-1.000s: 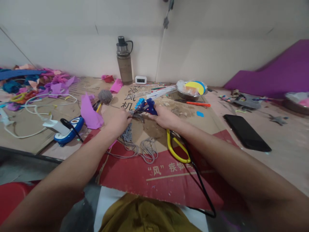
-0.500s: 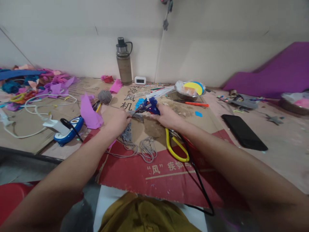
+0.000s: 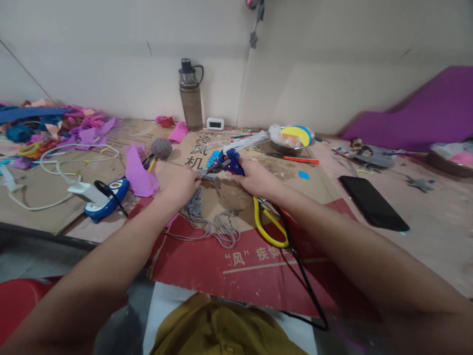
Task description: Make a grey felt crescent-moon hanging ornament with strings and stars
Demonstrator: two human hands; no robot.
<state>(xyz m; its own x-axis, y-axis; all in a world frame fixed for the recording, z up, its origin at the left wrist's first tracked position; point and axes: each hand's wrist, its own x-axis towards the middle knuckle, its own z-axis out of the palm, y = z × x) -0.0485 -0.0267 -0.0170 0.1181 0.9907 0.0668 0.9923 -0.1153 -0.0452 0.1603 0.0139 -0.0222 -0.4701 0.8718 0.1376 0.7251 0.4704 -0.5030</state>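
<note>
My right hand [image 3: 254,178] is wrapped round a blue hot glue gun [image 3: 232,159] with a small red light, its nozzle pointing left. Opposite it, my left hand [image 3: 187,183] pinches a small grey piece [image 3: 213,179] that looks like foam or felt. The glue gun's tip is close over this piece; whether they touch cannot be made out. Below my left hand lie bunched grey yarn strands [image 3: 193,203], with a loose loop of grey yarn [image 3: 226,229] to their right. Yellow-handled scissors [image 3: 271,227] rest under my right forearm.
A cardboard sheet [image 3: 207,266] covers the table. Behind stand a water bottle [image 3: 191,101], a small clock [image 3: 215,123] and a metal bowl [image 3: 290,147]. A phone [image 3: 373,202] lies right; a blue power strip [image 3: 107,199] and grey yarn ball [image 3: 161,147] are left. The black cord [image 3: 301,266] hangs over the front edge.
The grey piece has tilted slightly, its right end lower and closer to the glue gun. Both hands stay almost in place.
</note>
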